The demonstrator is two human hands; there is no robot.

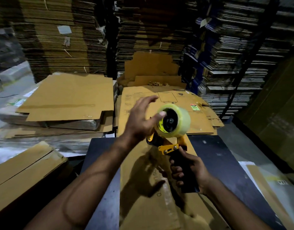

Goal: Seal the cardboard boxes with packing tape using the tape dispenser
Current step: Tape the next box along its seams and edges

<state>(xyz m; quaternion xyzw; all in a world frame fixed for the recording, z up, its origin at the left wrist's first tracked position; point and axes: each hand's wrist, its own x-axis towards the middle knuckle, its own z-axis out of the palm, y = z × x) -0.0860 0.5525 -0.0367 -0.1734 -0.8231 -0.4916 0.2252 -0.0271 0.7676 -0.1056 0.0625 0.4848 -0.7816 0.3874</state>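
My right hand [187, 170] grips the black handle of a yellow tape dispenser [172, 145], held up in the middle of the view. A roll of clear tape [175, 122] sits on its hub. My left hand [143, 118] is spread beside the roll, fingers straight and blurred, thumb tip touching the roll's near rim. Below both hands a flat cardboard box [152, 193] lies on a dark table [225, 163], with a strip of clear tape along its middle.
Flattened cardboard sheets [66, 97] are piled at the left, and more [172, 103] lie just beyond the table. Tall stacks of folded cartons [151, 30] wall off the back. A brown carton [25, 166] stands at lower left, and a large box [279, 113] at right.
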